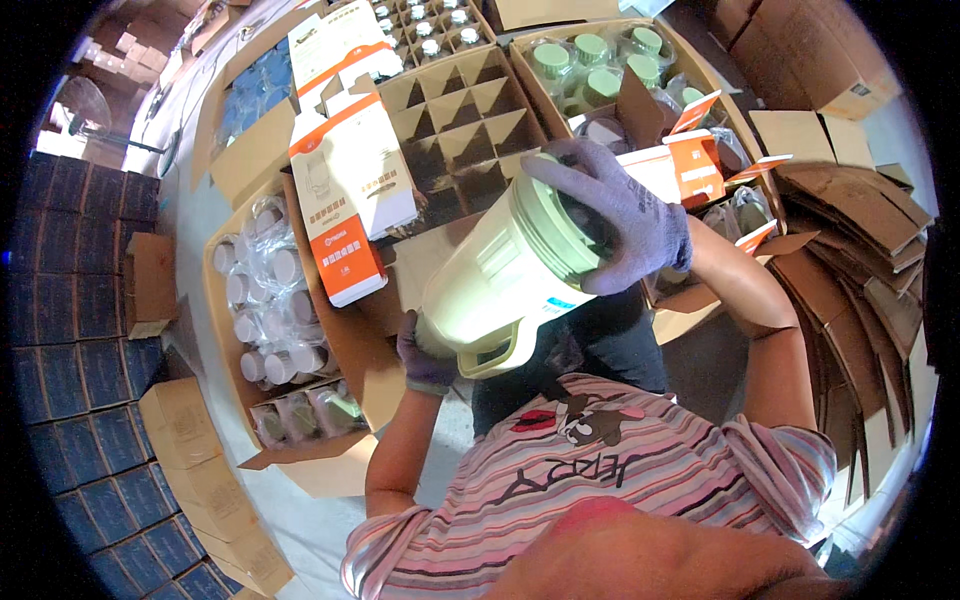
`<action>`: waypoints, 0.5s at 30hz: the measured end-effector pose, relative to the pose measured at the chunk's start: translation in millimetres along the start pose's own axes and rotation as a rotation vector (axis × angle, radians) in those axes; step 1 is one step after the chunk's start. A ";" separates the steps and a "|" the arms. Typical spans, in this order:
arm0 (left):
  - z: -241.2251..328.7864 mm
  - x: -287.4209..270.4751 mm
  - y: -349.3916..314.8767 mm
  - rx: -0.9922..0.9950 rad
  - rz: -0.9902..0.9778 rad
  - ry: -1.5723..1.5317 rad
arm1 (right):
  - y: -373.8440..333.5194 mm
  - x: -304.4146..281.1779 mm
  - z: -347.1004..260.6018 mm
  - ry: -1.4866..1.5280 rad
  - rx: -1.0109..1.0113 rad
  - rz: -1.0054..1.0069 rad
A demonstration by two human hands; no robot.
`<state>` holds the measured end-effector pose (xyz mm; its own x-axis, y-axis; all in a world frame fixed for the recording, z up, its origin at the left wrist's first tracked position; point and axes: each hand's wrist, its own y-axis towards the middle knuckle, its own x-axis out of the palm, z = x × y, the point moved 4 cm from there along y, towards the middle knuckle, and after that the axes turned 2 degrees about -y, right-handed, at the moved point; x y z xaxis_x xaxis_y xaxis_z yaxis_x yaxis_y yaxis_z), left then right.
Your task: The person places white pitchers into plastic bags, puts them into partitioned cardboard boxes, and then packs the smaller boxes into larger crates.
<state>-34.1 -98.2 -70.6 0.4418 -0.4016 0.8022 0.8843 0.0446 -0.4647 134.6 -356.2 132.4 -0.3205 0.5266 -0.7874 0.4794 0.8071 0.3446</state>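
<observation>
A large pale green jug (485, 265) with a loop handle (502, 352) is held tilted in front of my body, its wide ribbed top toward the upper right. My right hand (630, 215), in a grey-purple glove, spans that top and grips both sides of it. At the narrower lower end, my gloved left hand (430, 360) is closed round the jug; its fingers are partly hidden. A flattened-looking white and orange printed box (350, 190) lies just beyond my left hand, over a carton's edge.
A carton divider (465, 120) with square cells sits ahead. To its right, a carton holds green-lidded bottles (600, 85); on the left stand wrapped bottles with pale caps (285, 265). Flattened cardboard (850, 260) is stacked at right, and dark blue boxes (75, 290) line the far left.
</observation>
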 end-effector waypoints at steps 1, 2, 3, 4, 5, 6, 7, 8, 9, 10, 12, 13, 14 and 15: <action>-0.2 1.4 0.3 -0.016 -0.010 -0.026 | 0.3 1.4 -0.2 0.012 -0.015 -0.022; 0.7 0.6 -0.1 -0.011 -0.005 -0.001 | 0.7 0.9 -2.8 0.035 -0.059 0.004; 1.5 -0.2 -0.1 -0.006 -0.001 0.025 | 1.2 0.2 -5.6 0.059 -0.103 0.031; 2.8 -0.8 -0.1 -0.001 0.004 0.051 | 1.4 -0.7 -8.3 0.083 -0.148 0.058; 3.6 0.3 -1.1 -0.014 -0.007 0.033 | 0.2 0.0 -9.3 0.079 -0.150 0.062; 5.5 2.8 -2.3 -0.027 -0.018 0.014 | -1.2 0.6 -10.4 0.076 -0.152 0.067; 7.3 4.1 -2.7 -0.041 -0.029 -0.004 | -2.4 1.5 -11.2 0.072 -0.154 0.072; 8.7 1.3 -3.2 -0.020 -0.009 0.008 | -4.9 3.4 -12.4 0.081 -0.158 0.084; 10.5 -2.2 -3.3 0.000 0.010 0.021 | -6.8 6.0 -13.1 0.089 -0.161 0.097; 12.3 -5.5 -3.8 0.020 0.029 0.035 | -8.4 8.8 -13.5 0.097 -0.165 0.110; 15.3 -10.4 -4.1 0.030 0.078 0.038 | -11.5 16.6 -10.1 0.145 -0.179 0.139; 15.5 -12.2 -4.6 0.035 0.102 0.041 | -14.5 20.2 -8.1 0.168 -0.186 0.155; 14.8 5.7 -8.6 -0.001 0.093 0.054 | -18.5 23.2 -4.1 0.158 -0.153 0.138; 15.4 11.7 -10.6 -0.015 0.115 0.079 | -21.2 25.9 0.7 0.191 -0.104 0.157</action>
<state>-36.0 -89.3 -50.5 0.5264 -0.4656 0.7114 0.8258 0.0808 -0.5582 116.7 -359.8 104.4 -0.4017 0.6805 -0.6128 0.4518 0.7294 0.5137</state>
